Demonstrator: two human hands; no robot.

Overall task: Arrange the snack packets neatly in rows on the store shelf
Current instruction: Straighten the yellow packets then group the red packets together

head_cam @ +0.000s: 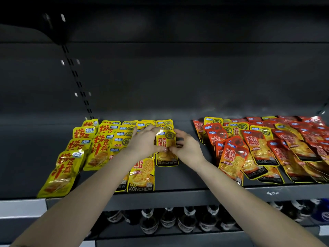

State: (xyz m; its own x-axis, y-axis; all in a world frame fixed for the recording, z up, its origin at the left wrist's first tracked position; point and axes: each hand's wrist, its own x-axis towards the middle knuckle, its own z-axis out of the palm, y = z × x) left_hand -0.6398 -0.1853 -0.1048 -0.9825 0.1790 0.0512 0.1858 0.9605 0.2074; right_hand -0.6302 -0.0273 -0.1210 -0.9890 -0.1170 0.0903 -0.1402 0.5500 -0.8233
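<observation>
A yellow packet point(166, 139) is being held between both hands, tilted up off the shelf point(183, 177). Its left edge is being gripped by the curled fingers of the left hand point(144, 140). Its right edge and lower corner are being pinched by the right hand point(187, 147), and the two thumbs are being pressed close together beneath it. Directly under the hands, a second packet of the same kind point(167, 158) is being partly covered by the held one. To the left of the left hand, rows of yellow packets point(99, 145) are being displayed, overlapped front to back, and some are being hidden by the left forearm. To the right of the right hand, past a bare strip of shelf, a loose spread of red packets point(233, 154) is being shown slanted and overlapped, with a few yellow ones mixed in behind. Below the forearms, dark bottles point(187, 220) are being stored on a lower shelf. Beyond the left hand, a slotted rail point(76, 75) is being shown on the back wall.
</observation>
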